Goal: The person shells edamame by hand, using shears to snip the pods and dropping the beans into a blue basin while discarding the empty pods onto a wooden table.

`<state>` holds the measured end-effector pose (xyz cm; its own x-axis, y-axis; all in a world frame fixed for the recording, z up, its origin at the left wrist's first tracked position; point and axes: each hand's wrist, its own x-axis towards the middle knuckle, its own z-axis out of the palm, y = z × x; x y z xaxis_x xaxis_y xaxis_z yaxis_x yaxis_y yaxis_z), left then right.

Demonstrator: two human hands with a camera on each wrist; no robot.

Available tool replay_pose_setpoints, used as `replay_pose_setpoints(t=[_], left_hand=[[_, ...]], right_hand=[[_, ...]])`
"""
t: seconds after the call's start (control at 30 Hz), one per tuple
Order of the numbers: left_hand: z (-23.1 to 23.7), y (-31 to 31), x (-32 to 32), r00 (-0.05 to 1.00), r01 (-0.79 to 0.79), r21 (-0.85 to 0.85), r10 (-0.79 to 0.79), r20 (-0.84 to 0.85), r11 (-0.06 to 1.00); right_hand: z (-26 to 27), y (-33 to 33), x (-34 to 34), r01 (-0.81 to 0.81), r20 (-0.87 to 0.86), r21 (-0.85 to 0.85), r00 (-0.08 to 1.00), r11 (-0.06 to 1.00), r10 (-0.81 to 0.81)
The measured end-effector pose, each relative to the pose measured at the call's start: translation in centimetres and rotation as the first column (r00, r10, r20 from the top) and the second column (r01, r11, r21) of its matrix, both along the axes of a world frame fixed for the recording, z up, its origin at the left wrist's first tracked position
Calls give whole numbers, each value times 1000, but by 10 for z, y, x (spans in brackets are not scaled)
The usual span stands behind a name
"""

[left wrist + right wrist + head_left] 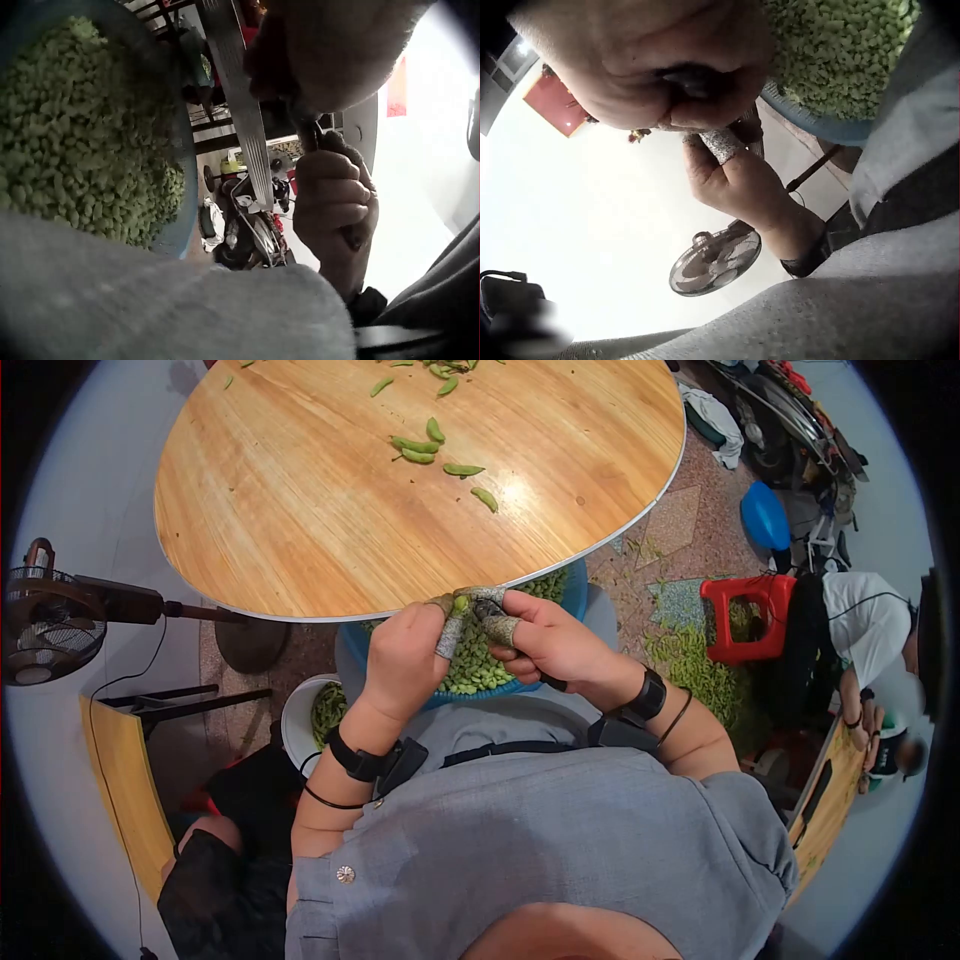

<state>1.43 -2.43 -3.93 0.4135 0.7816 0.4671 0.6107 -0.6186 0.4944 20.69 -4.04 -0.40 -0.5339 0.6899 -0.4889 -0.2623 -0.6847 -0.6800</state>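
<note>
Close to the near table edge, the two hands meet over a blue basin [580,595] of shelled green beans [478,672]. A green bean pod [461,604] is pinched between the thumb and forefinger of the left hand [405,652]. The right hand [560,642] grips a dark-handled tool [694,79]; its handle end shows in the palm in the right wrist view. I cannot tell the tool's kind. Grey speckled wraps [452,635] cover fingers on both hands. In the left wrist view, the right hand's fingers curl round the handle.
Several unshelled pods [415,450] lie on the round wooden table [300,510]. A white bucket [298,725] with pods stands left of the basin. Beyond the right arm are a heap of pods [700,675] and a red stool [745,645]. A fan [55,620] stands left; other people sit nearby.
</note>
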Motion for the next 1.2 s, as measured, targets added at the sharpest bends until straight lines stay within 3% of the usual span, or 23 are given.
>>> replay_pose_setpoints(t=[0.03,0.1,0.13,0.2,0.23,0.3,0.37,0.43,0.47,0.5,0.53,0.6,0.63,0.7,0.77,0.83,0.87,0.93,1.0,1.03,1.07,1.1,1.2], left_hand=[[-1,-3,3,1000,3,2,-3,-3,1000],[-1,-10,9,924,8,-417,153,349,909],[0,-10,10,925,9,-417,151,348,909],[1,-10,10,598,380,-735,457,658,562],[0,-12,8,599,378,-737,458,656,561],[-1,-14,3,414,642,-666,559,719,380],[-2,-16,0,520,565,-730,521,677,384],[-3,-19,0,616,480,-785,486,620,392],[-5,-20,1,740,350,-819,402,539,454],[-6,-20,2,844,220,-821,320,431,526],[-9,-21,3,846,221,-820,315,431,528],[-9,-24,7,903,191,-648,126,410,737],[-5,-25,6,903,196,-641,119,413,742],[11,-28,3,909,275,-717,71,411,641],[13,-31,1,902,332,-710,10,431,621],[18,-33,1,803,531,-729,20,596,433],[16,-33,0,801,530,-726,21,598,438],[8,-32,-1,675,640,-718,245,696,275],[2,-33,-7,672,594,-737,304,675,324],[0,-33,-12,663,541,-756,366,653,368],[-2,-32,-19,692,480,-781,375,617,399],[-6,-34,-29,687,482,-778,379,621,403],[-14,-45,-68,867,-21,-809,413,278,588]], right_hand=[[0,-1,-1,0,28,51,1000,999,-2],[-4,-4,-4,3,54,102,999,995,-8],[-10,-5,-5,-6,94,217,995,976,-15],[-13,-7,-6,-18,131,326,991,945,-26],[-12,-7,-5,-23,112,290,994,957,-10],[-13,-7,1,-26,89,252,996,967,4],[-18,-7,12,-5,-73,-27,997,1000,3],[-40,-8,10,34,119,148,992,988,-52],[-42,-6,5,33,293,595,922,803,-255],[-39,-4,2,-94,331,893,799,440,-502],[-28,-8,8,-251,491,828,756,502,-433],[-35,-9,8,-291,481,851,766,438,-426],[-37,-8,9,-333,476,866,778,374,-410],[-33,-10,11,-292,462,852,809,434,-364],[-31,-12,11,-144,293,451,956,881,7],[-32,-11,12,-119,153,322,986,939,72],[-33,-10,12,-109,2,183,994,977,110],[-41,-6,13,-140,35,208,990,968,136],[-57,-3,15,-167,69,227,985,959,156],[-68,-1,16,-293,433,691,899,661,-55],[-74,1,16,-540,555,825,718,168,-420],[-63,3,15,-545,558,823,718,163,-416],[-30,18,12,-416,629,753,685,510,-369]])
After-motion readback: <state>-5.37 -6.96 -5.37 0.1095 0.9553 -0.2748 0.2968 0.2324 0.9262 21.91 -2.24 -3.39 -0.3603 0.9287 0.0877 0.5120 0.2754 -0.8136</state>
